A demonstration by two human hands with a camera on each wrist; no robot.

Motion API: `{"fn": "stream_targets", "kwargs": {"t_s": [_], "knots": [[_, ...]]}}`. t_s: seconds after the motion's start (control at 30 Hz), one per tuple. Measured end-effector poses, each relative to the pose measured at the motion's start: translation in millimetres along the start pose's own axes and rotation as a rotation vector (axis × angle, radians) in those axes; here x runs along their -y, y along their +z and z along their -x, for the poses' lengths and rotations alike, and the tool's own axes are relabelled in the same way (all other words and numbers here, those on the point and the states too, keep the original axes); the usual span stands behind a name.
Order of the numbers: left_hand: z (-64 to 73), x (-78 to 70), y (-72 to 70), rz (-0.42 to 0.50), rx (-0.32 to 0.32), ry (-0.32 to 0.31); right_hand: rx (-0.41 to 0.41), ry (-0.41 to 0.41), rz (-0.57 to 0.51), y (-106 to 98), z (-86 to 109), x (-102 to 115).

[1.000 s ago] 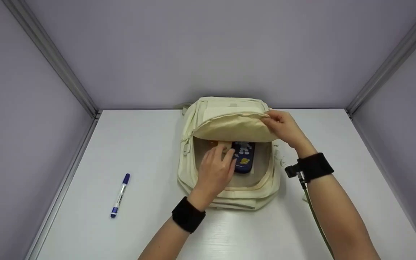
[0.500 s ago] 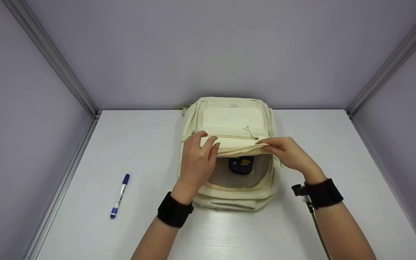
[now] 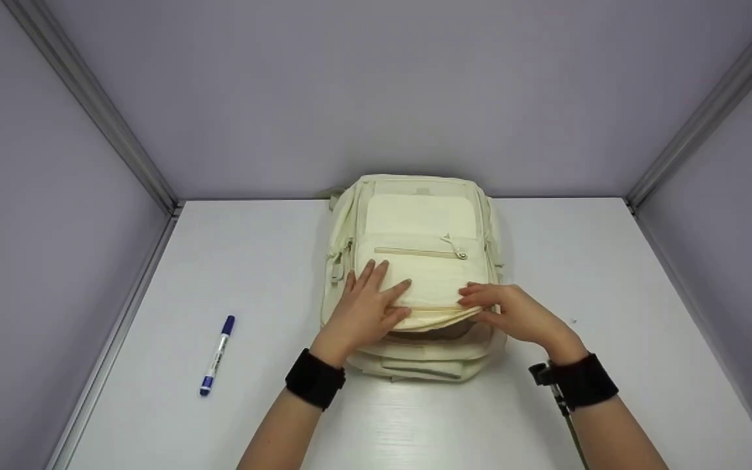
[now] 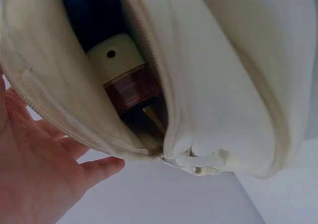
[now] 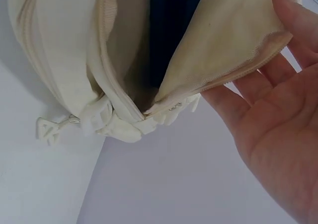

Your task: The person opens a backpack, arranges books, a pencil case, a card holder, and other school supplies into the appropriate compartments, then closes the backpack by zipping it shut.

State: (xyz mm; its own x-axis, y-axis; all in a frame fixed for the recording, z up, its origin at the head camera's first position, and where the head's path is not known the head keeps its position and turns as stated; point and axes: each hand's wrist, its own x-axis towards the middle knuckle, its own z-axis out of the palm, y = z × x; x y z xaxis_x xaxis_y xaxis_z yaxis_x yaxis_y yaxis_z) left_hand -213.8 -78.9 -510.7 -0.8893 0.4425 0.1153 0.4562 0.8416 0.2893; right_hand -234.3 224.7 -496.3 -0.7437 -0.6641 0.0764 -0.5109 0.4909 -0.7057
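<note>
A cream backpack [image 3: 423,215] lies on the table, its unzipped front flap [image 3: 435,284] lowered over most of the opening. My left hand [image 3: 364,312] rests on the flap's left side, fingers spread. At the flap's lower right edge my right hand [image 3: 513,313] pinches the fabric, thumb on the inner side and fingers outside, as the right wrist view shows. Inside the pocket, the left wrist view shows a dark blue case [image 4: 92,13] and a cream block with a hole [image 4: 115,57], with a translucent reddish-brown part [image 4: 131,90] joining it. The head view hides these contents.
A blue-and-white marker [image 3: 217,356] lies on the white table [image 3: 252,261] left of the backpack. Grey panels [image 3: 382,98] enclose the table at the back and sides. A zipper pull [image 3: 459,253] hangs on the backpack's front.
My left hand has come out of the pocket and onto the flap. My right hand has drawn the flap down toward me, covering the dark blue case in the head view.
</note>
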Motion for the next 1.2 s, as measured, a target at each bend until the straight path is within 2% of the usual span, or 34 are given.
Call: {"fn": "stream_targets", "kwargs": {"t_s": [0.13, 0.27, 0.37, 0.5, 0.57, 0.63, 0.7, 0.8, 1.03, 1.2], "knots": [[1.2, 2.8, 12.9, -0.046, -0.020, 0.026, 0.001, -0.016, 0.010, 7, 2.9, -3], [4.2, 2.6, 22.1, -0.017, -0.040, 0.049, -0.017, -0.013, -0.006, 11, 3.9, -7], [7.0, 1.6, 26.1, 0.023, -0.049, 0.055, -0.098, 0.031, -0.010, 12, 1.8, -10], [10.8, -1.1, 28.7, 0.047, -0.037, 0.039, -0.260, 0.150, 0.024, 14, -4.3, -17], [12.6, -2.9, 29.7, 0.047, -0.033, 0.032, -0.283, 0.206, 0.030, 16, -8.6, -20], [14.8, -4.8, 30.4, 0.044, -0.030, 0.028, -0.255, 0.245, 0.021, 20, -12.9, -22], [17.0, -6.2, 30.9, 0.035, -0.027, 0.030, -0.195, 0.276, 0.001, 25, -16.9, -21], [20.5, -6.9, 31.5, 0.014, -0.031, 0.032, -0.141, 0.289, 0.021, 33, -22.6, -17], [31.1, -2.0, 34.8, -0.004, -0.056, 0.003, -0.135, 0.282, 0.085, 44, -29.8, -10], [34.3, -0.4, 38.6, -0.023, -0.074, -0.002, -0.151, 0.238, 0.155, 55, -27.4, -12]]}}
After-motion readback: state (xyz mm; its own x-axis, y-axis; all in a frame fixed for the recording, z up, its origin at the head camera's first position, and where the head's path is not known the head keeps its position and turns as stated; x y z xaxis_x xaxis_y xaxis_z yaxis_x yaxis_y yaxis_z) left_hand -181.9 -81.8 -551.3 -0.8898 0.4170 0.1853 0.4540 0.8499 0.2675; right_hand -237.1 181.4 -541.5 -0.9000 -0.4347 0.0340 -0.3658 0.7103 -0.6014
